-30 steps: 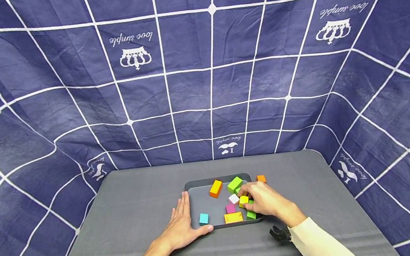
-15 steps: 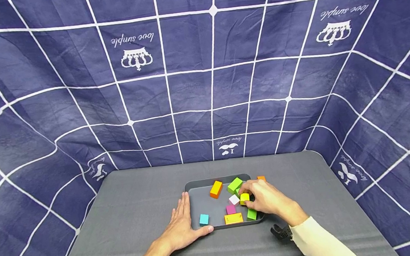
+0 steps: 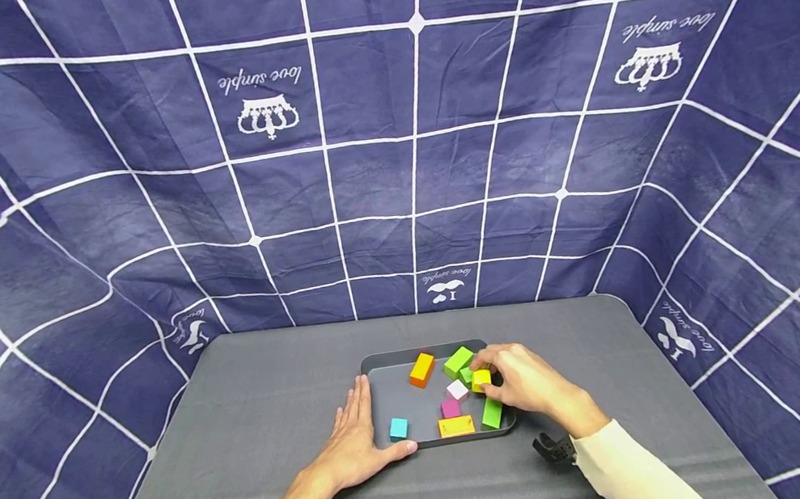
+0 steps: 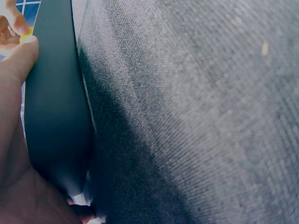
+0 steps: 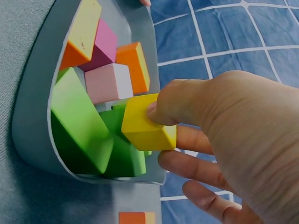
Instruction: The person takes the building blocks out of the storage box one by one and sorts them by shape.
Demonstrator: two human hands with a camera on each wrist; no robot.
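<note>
A yellow cube (image 5: 145, 123) is pinched between the thumb and fingers of my right hand (image 3: 534, 382), above the right side of a grey tray (image 3: 400, 357). My left hand (image 3: 349, 434) rests at the tray's front left corner, fingers straight along the left side and thumb at the front rim. Below and around the yellow cube lie green blocks (image 5: 79, 116), a pale pink cube (image 5: 105, 81) and a magenta cube (image 3: 450, 408). A yellow-topped orange block (image 3: 456, 426) lies by the front wall, another orange block (image 3: 422, 369) towards the back, and a light blue cube (image 3: 398, 428) near my left thumb.
Outside the tray's right end, an orange block (image 5: 135, 218) lies on the grey cloth-covered table (image 3: 274, 376). Behind and beside the table hangs a dark blue curtain (image 3: 378, 178) with white lines. Black wrist straps (image 3: 554, 449) sit below both hands.
My right hand has lifted the yellow cube slightly and moved it a little to the right and back. It now hides the orange block outside the tray in the head view. My left hand stays put.
</note>
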